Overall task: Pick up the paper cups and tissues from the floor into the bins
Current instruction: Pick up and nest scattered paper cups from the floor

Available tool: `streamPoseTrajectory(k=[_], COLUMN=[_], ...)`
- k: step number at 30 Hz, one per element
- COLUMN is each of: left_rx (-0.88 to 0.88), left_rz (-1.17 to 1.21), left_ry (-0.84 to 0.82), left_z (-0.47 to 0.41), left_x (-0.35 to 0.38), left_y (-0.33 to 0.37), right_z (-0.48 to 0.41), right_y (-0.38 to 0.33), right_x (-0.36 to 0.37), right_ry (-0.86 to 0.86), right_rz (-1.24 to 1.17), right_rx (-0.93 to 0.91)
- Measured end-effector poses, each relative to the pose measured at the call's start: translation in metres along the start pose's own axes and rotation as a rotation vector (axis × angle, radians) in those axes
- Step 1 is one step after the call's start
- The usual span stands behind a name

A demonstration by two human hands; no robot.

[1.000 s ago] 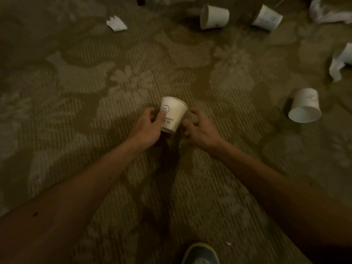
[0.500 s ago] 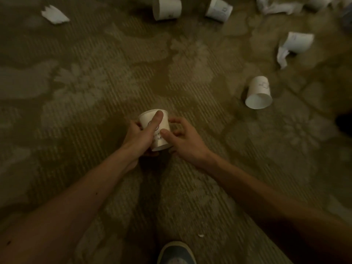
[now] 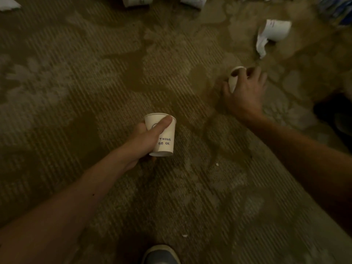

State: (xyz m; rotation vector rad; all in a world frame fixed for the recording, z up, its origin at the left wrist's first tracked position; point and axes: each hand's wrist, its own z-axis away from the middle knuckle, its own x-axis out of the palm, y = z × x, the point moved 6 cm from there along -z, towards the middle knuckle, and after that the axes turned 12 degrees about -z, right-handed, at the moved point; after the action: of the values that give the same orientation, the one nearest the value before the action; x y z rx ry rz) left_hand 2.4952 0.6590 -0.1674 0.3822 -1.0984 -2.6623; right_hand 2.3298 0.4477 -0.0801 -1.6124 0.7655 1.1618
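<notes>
My left hand [image 3: 145, 139] grips a white paper cup [image 3: 165, 139] with handwritten letters, held upright above the carpet at the centre. To the right, my right hand [image 3: 244, 92] lies over a second white paper cup [image 3: 234, 77] on its side on the floor, fingers curled round it; the hand is blurred and hides most of the cup. Another cup with a tissue [image 3: 274, 33] lies on the floor at the upper right. Two more cups [image 3: 137, 0] [image 3: 193, 0] show at the top edge. A white tissue [image 3: 8, 3] lies at the top left corner.
Patterned brown carpet [image 3: 95, 82] covers the whole floor. My shoe tip [image 3: 161, 255] shows at the bottom edge. A blue and white object [image 3: 337, 8] sits at the top right corner. A dark shape [image 3: 335, 111] lies at the right edge.
My right hand left the lettered cup and reached right onto the cup lying on the floor. My left hand keeps holding the lettered cup. The view shifted to the right.
</notes>
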Motion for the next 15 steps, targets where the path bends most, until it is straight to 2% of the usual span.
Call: streamPoseTrajectory(k=[6,9,15], left_rx=[-0.003,0.003,0.017], left_rz=[0.009,0.019,0.055], left_ry=[-0.006,0.003,0.03], left_z=[-0.001,-0.002,-0.003], left_x=[0.002,-0.003,-0.015], left_y=[-0.006,-0.008,-0.009], right_z=[-0.03,-0.032,-0.022], right_y=[0.039,0.049,0.038], right_x=[0.035,0.037,0.032], right_ry=[-0.222,-0.194,-0.169], right_rz=[-0.128,-0.187,-0.288], right_rx=[0.271,0.343,0.353])
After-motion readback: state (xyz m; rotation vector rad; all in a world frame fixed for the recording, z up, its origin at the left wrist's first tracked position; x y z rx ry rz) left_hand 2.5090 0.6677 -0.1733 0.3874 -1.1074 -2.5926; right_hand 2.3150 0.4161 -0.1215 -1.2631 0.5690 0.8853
